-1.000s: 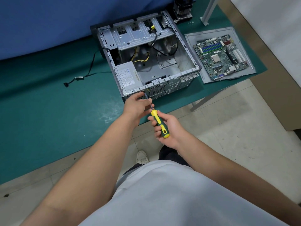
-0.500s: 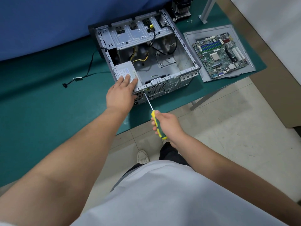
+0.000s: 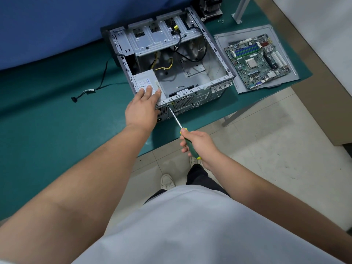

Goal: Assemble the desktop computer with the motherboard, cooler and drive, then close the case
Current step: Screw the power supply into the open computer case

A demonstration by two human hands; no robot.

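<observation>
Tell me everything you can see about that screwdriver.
The screwdriver has a green handle with yellow ends and a thin bare metal shaft. The right hand grips the handle over the floor beside the table edge. The shaft slants up and left, its tip meeting the rear panel of the open computer case, near the fan grille.

I'm looking at an electronics repair workshop: a green anti-static tabletop (image 3: 47,130) carries an opened computer case (image 3: 171,73), with a bare motherboard (image 3: 257,60) just right of the case.
</observation>
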